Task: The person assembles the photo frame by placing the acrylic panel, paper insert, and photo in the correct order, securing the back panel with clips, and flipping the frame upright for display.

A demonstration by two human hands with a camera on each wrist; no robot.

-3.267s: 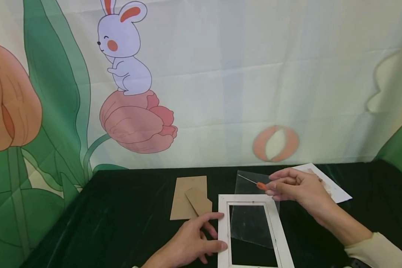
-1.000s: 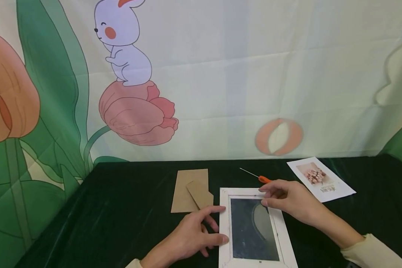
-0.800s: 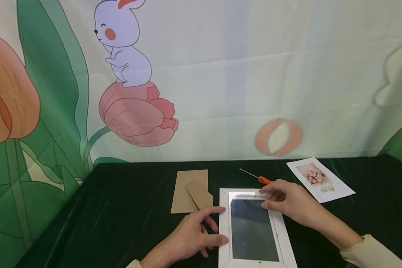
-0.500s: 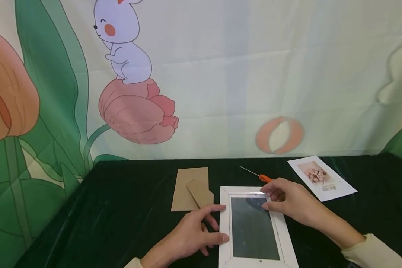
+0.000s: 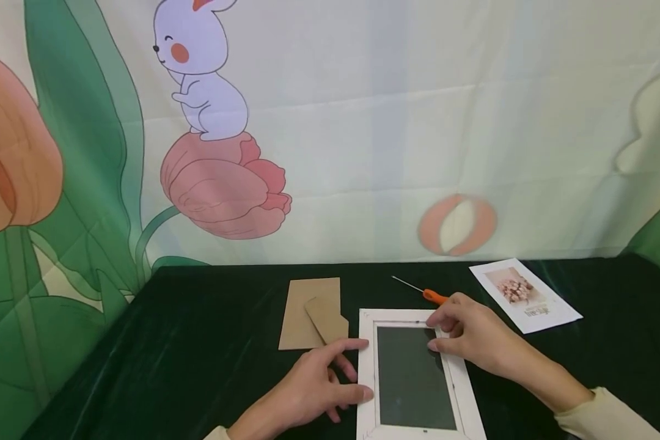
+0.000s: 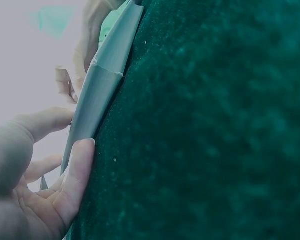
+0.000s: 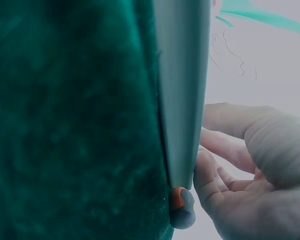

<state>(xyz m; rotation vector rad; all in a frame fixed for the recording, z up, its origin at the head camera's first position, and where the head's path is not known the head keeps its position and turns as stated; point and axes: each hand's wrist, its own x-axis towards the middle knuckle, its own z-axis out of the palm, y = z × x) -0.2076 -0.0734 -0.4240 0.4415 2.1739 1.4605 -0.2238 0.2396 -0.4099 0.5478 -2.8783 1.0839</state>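
Observation:
A white picture frame lies on the dark cloth, with a clear sheet over its opening. My left hand steadies the frame's left side, index finger and thumb spread on the border; in the left wrist view another fingertip touches the outer edge. My right hand is at the far right corner, thumb and index fingertips apart, touching the sheet and border. Just beyond that corner lies a screwdriver with an orange handle, partly hidden by the right hand. Its handle end shows beside the frame in the right wrist view.
Brown backing board with a folded-out stand piece lies left of the frame. At the back right is a white card printed with flowers. A patterned curtain hangs behind the dark green cloth.
The right hand has put the screwdriver down beyond the frame. The clear sheet, first beneath the frame, now lies flat over its opening. The left hand has stayed at the left border.

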